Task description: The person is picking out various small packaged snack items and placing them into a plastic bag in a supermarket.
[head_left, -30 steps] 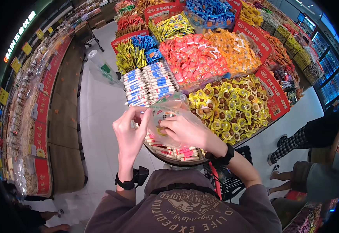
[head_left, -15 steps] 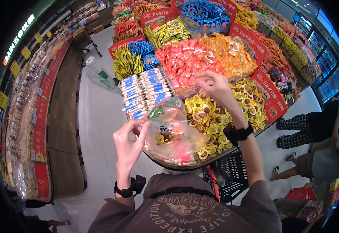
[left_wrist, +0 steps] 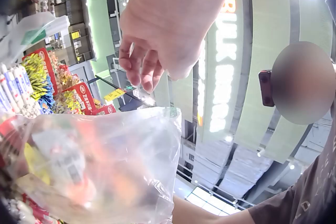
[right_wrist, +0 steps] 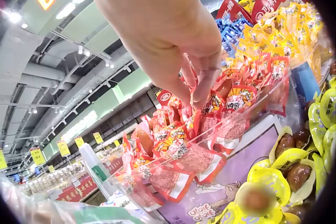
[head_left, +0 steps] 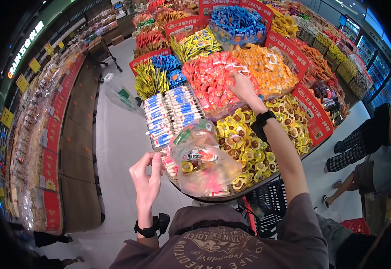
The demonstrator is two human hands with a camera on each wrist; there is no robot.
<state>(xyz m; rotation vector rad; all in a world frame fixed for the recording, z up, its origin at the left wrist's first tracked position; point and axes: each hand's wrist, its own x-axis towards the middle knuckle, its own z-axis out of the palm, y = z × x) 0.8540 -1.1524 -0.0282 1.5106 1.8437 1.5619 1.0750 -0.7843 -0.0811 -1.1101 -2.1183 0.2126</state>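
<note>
As L hand pinches bag, R hand now in red pkts, gripping one

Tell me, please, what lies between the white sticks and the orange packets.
The red packets lie there, with the right hand at them, as the head view shows.

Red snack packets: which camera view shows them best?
Right wrist: the red snack packets are close up, printing visible. Head shows the pile smaller, from above, partly behind the right hand; left wrist shows none clearly.
</note>
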